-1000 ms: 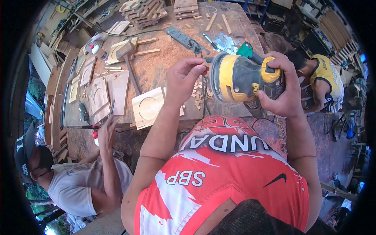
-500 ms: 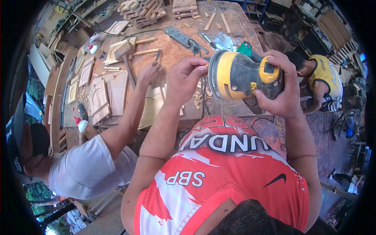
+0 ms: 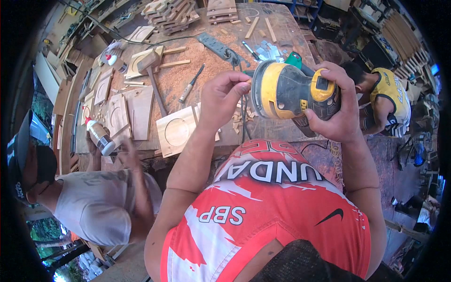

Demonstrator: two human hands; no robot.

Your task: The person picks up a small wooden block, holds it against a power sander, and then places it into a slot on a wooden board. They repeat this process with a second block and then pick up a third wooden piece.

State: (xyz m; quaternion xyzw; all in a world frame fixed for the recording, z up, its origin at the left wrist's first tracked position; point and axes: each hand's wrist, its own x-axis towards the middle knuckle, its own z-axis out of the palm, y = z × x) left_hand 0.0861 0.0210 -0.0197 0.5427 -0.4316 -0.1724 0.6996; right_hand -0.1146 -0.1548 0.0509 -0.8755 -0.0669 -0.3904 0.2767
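My right hand grips the black and yellow head of a sander, held on its side above the table edge. Its round pad faces left, toward my left hand. The left thumb and fingertips are pinched together at the pad's upper rim. Whatever small thing is between them is too hidden to name. Behind the sander, a green tool part shows. Below my left wrist lies a wooden panel with a round groove.
A co-worker in a light shirt at left holds a glue bottle. A chisel, mallet and power strip lie among shavings on the worktable. Another person in yellow bends at right.
The co-worker at left has put down the chisel, pulled that arm back and now holds the glue bottle raised. My hands and the sander have hardly moved.
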